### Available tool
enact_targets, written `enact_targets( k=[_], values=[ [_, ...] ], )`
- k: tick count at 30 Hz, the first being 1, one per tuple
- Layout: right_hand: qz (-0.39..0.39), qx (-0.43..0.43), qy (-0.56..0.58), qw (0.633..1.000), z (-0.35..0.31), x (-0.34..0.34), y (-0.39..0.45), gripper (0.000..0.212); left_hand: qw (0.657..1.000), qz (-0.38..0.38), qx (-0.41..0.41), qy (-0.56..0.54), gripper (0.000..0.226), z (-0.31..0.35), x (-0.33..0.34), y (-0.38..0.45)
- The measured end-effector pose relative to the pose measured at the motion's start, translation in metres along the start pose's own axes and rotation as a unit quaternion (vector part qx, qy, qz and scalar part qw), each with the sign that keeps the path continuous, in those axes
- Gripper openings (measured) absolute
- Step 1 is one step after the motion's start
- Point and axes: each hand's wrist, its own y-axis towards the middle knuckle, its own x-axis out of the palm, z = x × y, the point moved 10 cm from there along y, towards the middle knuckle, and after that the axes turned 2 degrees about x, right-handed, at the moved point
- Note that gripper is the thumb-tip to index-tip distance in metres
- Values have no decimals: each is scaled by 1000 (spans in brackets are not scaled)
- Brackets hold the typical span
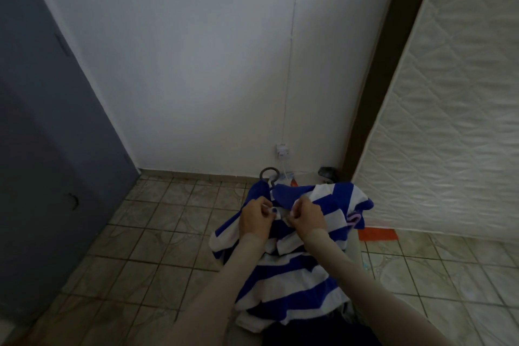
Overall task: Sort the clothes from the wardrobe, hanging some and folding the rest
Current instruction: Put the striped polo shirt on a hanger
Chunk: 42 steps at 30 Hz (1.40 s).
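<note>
Both forearms reach out from six o'clock over a blue-and-white striped shirt that hangs beneath them. Her left hand and right hand sit close together at the placket just below the collar, each pinching the fabric between curled fingers. At twelve o'clock from the hands a dark hanger hook pokes out of the collar. Beyond lies tiled floor, with a quilted mattress leaning at three o'clock.
</note>
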Motion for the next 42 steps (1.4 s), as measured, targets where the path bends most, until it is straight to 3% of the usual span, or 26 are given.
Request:
enact_targets(
  k=[2, 8, 14, 19, 23, 30, 36, 42],
  values=[
    [-7, 48, 56, 997, 12, 1, 0, 18, 1000, 6, 2, 9, 7, 1, 1, 0],
    [-41, 100, 65, 992, 26, 6, -1, 16, 999, 35, -15, -1, 2, 0, 1, -1],
    [-26, 81, 143, 986, 15, 3, -7, 14, 999, 29, -32, -10, 2, -6, 6, 1],
    [-4, 51, 140, 989, 5, -1, -13, 14, 993, 22, -67, -93, 7, -12, 8, 2],
    [22, 49, 147, 988, 5, 0, -16, 18, 983, -24, -70, -168, 7, -12, 12, 1],
    [41, 21, 136, 990, -4, 9, -20, 19, 962, -48, -99, -249, 24, -19, 13, -13],
    [54, -14, 117, 992, -3, 7, -25, 17, 962, -59, -108, -244, 28, -17, 15, -17],
    [45, -56, 60, 996, -10, 4, -23, 12, 981, -31, -97, -166, 24, -14, 7, -15]
  ],
)
